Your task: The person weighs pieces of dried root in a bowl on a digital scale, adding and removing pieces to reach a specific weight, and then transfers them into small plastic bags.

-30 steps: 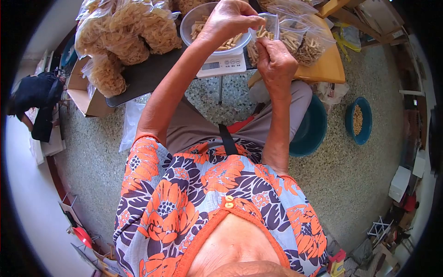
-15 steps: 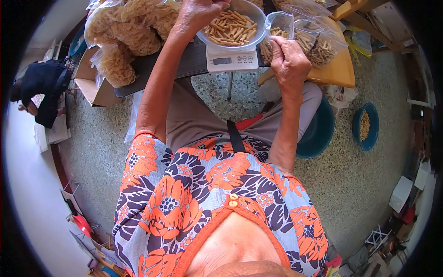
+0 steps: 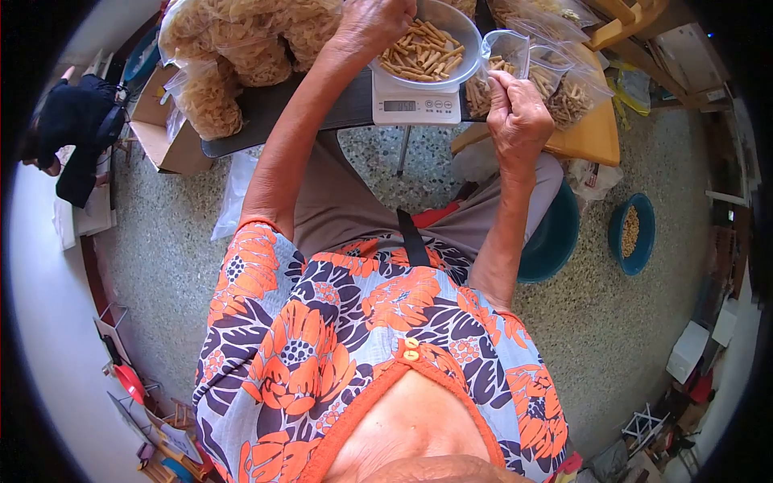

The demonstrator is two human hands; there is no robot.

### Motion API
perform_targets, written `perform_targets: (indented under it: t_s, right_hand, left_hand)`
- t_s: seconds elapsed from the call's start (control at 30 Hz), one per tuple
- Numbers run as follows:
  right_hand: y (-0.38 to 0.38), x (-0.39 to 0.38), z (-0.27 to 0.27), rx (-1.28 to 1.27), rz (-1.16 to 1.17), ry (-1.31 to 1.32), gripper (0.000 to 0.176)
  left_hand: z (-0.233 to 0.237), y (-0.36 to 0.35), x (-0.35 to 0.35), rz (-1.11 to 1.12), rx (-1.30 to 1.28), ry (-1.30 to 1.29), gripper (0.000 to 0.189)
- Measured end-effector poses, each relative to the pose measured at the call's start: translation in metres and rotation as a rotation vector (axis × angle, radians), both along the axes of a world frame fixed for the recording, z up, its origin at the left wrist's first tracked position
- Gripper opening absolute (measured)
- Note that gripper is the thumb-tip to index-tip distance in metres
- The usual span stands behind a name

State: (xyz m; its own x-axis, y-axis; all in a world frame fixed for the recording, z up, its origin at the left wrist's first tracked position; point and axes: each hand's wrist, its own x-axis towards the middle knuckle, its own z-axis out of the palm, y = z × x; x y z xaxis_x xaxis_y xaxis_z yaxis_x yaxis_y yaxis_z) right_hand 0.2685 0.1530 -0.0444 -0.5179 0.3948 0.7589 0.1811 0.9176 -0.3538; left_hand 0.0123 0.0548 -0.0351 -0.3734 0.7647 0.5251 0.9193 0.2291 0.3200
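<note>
My left hand (image 3: 377, 24) is closed at the left rim of a clear round bowl (image 3: 475, 60); what its fingers hold, if anything, is hidden. Short brown sticks (image 3: 427, 52) lie in the bowl, which rests on a white digital scale (image 3: 416, 109). To the right of the bowl, my right hand (image 3: 519, 113) pinches the edge of a clear plastic bag (image 3: 509, 48). Similar sticks show in and behind that bag. More filled clear bags (image 3: 572, 97) lie just beyond my right hand.
Bags of pale flat pieces (image 3: 208, 101) crowd the dark table's left end (image 3: 233, 145). A cardboard box (image 3: 161, 133) stands beside it. Right are a wooden chair (image 3: 604, 137), a large teal tub (image 3: 555, 241) and a smaller teal basin (image 3: 644, 249). A person in dark clothes (image 3: 80, 121) bends at far left.
The bowl, scale and bags sit slightly farther right in the view. Both hands have shifted right with them, the left hand still at the bowl and the right still on the bag.
</note>
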Motion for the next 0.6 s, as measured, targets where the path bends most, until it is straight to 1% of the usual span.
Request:
perform_targets:
  t_s: [0.13, 0.2, 0.33, 0.4, 0.43, 0.5, 0.53, 0.6]
  right_hand:
    - [0.003, 0.0, -0.002, 0.019, 0.004, 0.006, 0.014]
    - [0.003, 0.0, -0.003, 0.019, -0.004, -0.001, 0.014]
    - [0.003, 0.0, -0.004, 0.035, -0.004, 0.001, 0.014]
    - [0.003, 0.001, -0.004, 0.032, -0.01, -0.002, 0.014]
    - [0.003, 0.001, -0.004, 0.027, -0.015, -0.005, 0.013]
    - [0.003, 0.002, -0.003, 0.013, -0.016, -0.007, 0.013]
    - [0.003, 0.002, -0.002, -0.003, -0.016, -0.007, 0.013]
    - [0.003, 0.002, -0.002, 0.0, -0.014, 0.0, 0.013]
  left_hand:
    - [-0.004, 0.012, 0.009, 0.018, -0.079, -0.074, 0.009]
    - [-0.008, 0.02, 0.009, -0.098, -0.079, -0.022, 0.011]
    - [-0.002, 0.031, 0.02, -0.112, -0.151, -0.056, 0.012]
    - [-0.008, 0.04, 0.015, -0.165, -0.226, 0.033, 0.012]
    - [-0.013, 0.042, 0.014, -0.166, -0.226, 0.032, 0.012]
    - [-0.018, 0.042, 0.015, -0.271, -0.049, 0.126, 0.011]
    - [-0.02, 0.044, 0.014, -0.273, -0.048, 0.127, 0.011]
    - [-0.016, 0.044, 0.018, -0.211, -0.251, 0.165, 0.01]
